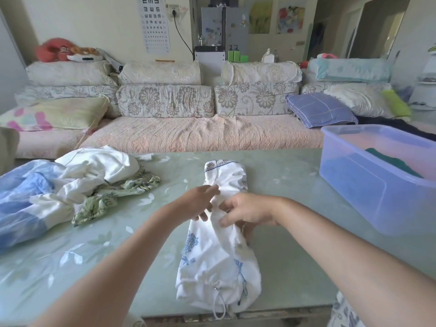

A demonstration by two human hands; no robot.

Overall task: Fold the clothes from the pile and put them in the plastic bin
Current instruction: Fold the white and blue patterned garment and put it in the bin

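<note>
We're working on one white garment w/ blue flower print. It lies as a long narrow bundle on the table, its long axis running from the near edge straight away from us toward the sofa. Both hands meet at about its midpoint, so half the bundle sits nearer us than the fingers and half beyond them. In our judgement the next fold turns on that: one end comes over the other across the line the hands mark.

The right hand has its fingers curled and is pinching a ridge of the cloth. The left hand comes in from the left w/ its fingers in the same ridge. They touch the fabric, but we can't tell whether they pinch it or only press.

The plastic bin stands to the right and a bit farther back, apart from the garment — the right hand is the nearer one for the drop. The pile lies at far left, nearer the left hand.

Count:
- Garment in hand: 1.
- Bin: 1, w/ dark green clothing inside. We can't tell how many pcs.
- Pile: at least 3 fabrics (white, blue-and-white, green print). The exact no. is unclear.
</note>
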